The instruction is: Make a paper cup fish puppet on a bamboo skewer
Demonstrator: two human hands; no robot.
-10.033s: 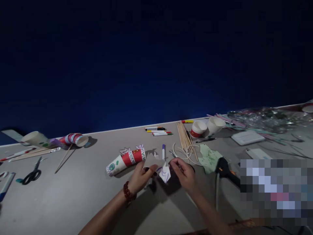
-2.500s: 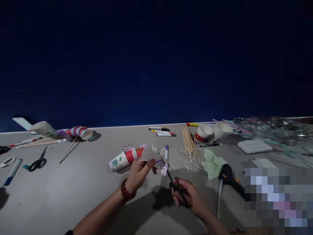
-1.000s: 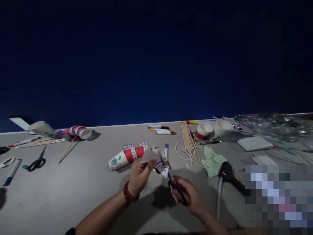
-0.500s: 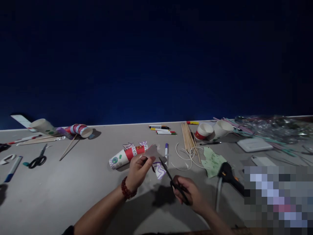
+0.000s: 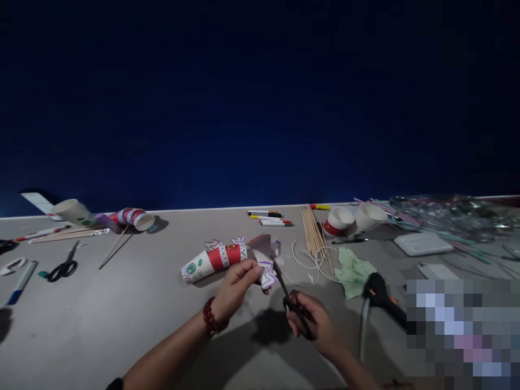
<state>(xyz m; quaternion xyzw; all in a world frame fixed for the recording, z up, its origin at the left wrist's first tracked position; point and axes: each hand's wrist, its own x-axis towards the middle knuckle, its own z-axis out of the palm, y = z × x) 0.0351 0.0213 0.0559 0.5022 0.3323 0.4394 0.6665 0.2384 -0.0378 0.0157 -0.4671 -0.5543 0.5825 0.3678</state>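
Observation:
My left hand [image 5: 240, 283], with a beaded bracelet on its wrist, pinches a white paper cutout [image 5: 267, 274] marked with purple zigzag lines. In my right hand [image 5: 309, 317] is a pair of black-handled scissors [image 5: 285, 292], its blades pointing up and left at the paper's right edge. Whether the blades are apart is hard to make out. Just behind my left hand lies a decorated paper-cup figure [image 5: 216, 260], red and white with green spots and zigzag trim. A grey-looking paper piece [image 5: 261, 244] shows at its right end, above the cutout.
Several markers [image 5: 270, 222] lie behind. To the right are wooden sticks [image 5: 312, 233], white cord [image 5: 298, 265], paper cups [image 5: 338, 221], green paper [image 5: 354, 271] and a glue gun [image 5: 379, 295]. Second scissors [image 5: 65, 267] and another cup figure [image 5: 132, 218] lie left.
The purple-lined cutout has come up and into clearer view at my left fingertips, which have shifted slightly right. The grey paper now shows behind the hand. My right hand has hardly moved.

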